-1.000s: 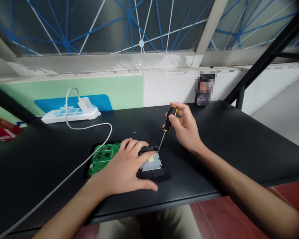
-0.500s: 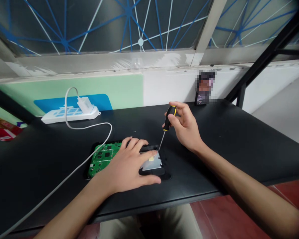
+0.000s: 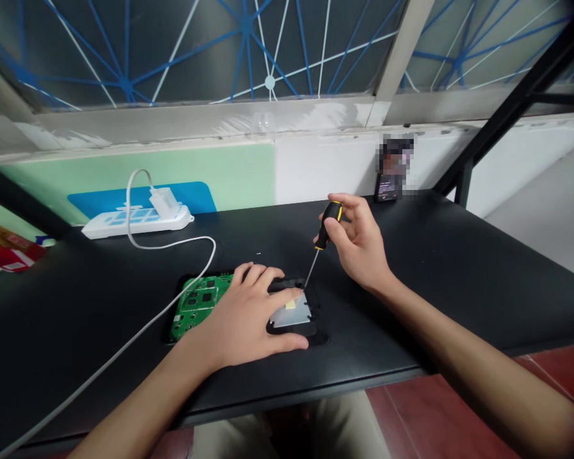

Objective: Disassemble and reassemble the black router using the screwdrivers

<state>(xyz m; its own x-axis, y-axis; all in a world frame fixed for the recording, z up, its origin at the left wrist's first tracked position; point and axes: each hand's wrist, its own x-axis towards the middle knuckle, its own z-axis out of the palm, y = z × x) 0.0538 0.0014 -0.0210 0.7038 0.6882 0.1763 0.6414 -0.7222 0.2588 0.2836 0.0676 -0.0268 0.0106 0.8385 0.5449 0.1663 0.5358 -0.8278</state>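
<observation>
Since the earlier frame, the screwdriver's [image 3: 329, 224] handle had leaned slightly towards 3 o'clock, while its tip kept to nearly the same spot. That spot lay by the far right corner of a pale metal plate [image 3: 294, 315], set in a black casing on the black tabletop [image 3: 435, 280] straight ahead, towards 12 o'clock. Whether the tip was seated in a screw head was too small to tell.

A yellow patch [image 3: 291, 305] sat on the plate, and a green circuit board [image 3: 196, 312] lay at the plate's 9 o'clock. The left hand [image 3: 242, 325] reached across between them, palm down and fingers spread wide, gripping nothing; its index fingertip rested beside the screwdriver's tip, its thumb extended along the near side. From the plate's 1 o'clock, the right hand [image 3: 363, 248] had its fingers curled round the handle.

The step in hand looked like driving or loosening a fastener at that corner; the next move seemed to call for a steady plate, a well-seated tip and an even twist.

Farther out, a white cable [image 3: 128, 217] passed over the board from a charger [image 3: 164, 203] on the power strip [image 3: 176, 224] at 10 o'clock. A phone [image 3: 387, 188] leaned on the wall between 1 and 2.
</observation>
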